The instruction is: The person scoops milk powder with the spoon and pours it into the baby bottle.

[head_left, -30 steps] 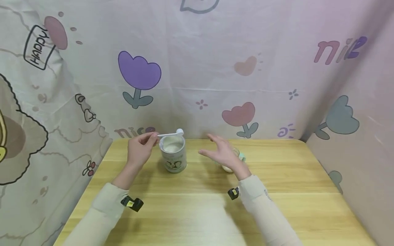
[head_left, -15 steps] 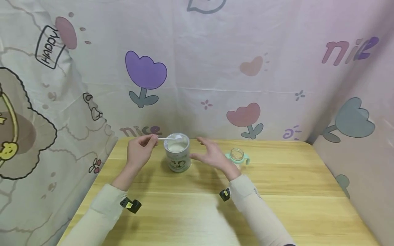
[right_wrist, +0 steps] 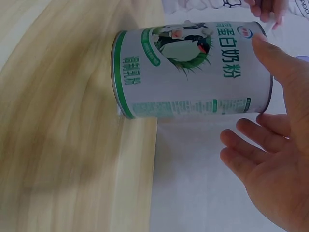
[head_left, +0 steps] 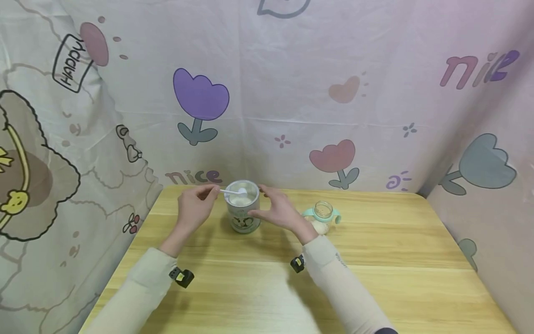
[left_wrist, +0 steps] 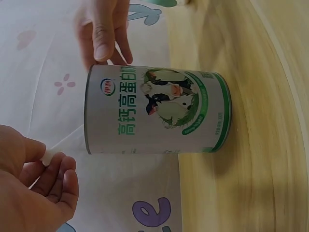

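My left hand (head_left: 194, 211) pinches the thin handle of a white scoop (head_left: 228, 191) between thumb and fingers. The scoop's bowl hangs inside the mouth of an uncovered milk powder can (head_left: 244, 221), over pale powder. The can stands upright on the table, white and green with a cow picture on its front (left_wrist: 159, 111). My right hand (head_left: 280, 208) is at the can's right side, thumb in front and fingers toward the back of the rim. In the right wrist view its fingers (right_wrist: 246, 140) are loosely bent, and whether they press on the can cannot be told.
A clear baby bottle (head_left: 323, 218) with mint-green handles and no lid stands right of the can, beside my right wrist, pale powder in it. The wooden table (head_left: 250, 287) meets a printed cloth (head_left: 271, 93) behind the can.
The right hand has moved left from near the bottle to the can's side. The scoop's bowl has come down from above the rim into the can's mouth. The head view has shifted slightly.
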Demonstrator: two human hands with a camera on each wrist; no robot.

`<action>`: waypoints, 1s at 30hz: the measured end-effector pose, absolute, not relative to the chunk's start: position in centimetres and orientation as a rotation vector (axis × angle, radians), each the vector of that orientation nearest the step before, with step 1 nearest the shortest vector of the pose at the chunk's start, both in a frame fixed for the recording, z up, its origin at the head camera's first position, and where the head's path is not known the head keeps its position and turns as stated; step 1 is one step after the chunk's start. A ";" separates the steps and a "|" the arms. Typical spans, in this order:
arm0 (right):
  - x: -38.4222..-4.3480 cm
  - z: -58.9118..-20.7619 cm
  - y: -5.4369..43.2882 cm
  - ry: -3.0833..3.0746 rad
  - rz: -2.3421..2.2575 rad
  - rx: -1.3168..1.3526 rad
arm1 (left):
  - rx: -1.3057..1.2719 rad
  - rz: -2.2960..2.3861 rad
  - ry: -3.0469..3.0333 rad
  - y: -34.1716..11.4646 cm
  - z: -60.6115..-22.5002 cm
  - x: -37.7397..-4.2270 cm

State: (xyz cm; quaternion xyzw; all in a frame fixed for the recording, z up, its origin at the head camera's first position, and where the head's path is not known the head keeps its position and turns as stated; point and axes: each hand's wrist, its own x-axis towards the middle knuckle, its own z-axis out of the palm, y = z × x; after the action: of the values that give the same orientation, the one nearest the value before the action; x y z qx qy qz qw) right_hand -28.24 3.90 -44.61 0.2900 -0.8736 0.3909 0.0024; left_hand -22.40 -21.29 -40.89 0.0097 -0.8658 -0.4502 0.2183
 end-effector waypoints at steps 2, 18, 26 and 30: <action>-28.3 -44.6 3.7 -2.739 1.235 0.913 | -0.006 -1.206 -2.406 -21.2 -41.0 -22.4; -28.5 -44.8 3.1 -2.728 1.248 0.919 | -0.213 -1.068 -2.391 -20.2 -42.1 -23.1; -28.6 -44.9 3.0 -2.713 1.225 0.930 | -0.313 -0.958 -2.428 -19.8 -42.0 -23.5; -28.6 -44.8 3.0 -2.715 1.229 0.926 | -0.340 -0.911 -2.472 -19.5 -41.8 -23.5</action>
State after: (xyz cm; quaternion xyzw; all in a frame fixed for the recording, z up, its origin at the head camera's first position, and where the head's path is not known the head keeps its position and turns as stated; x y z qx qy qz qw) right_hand -28.58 2.96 -44.82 0.2966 -0.8699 0.3939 0.0105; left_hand -23.55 -19.53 -41.83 -0.1242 -0.9033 -0.3329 0.2402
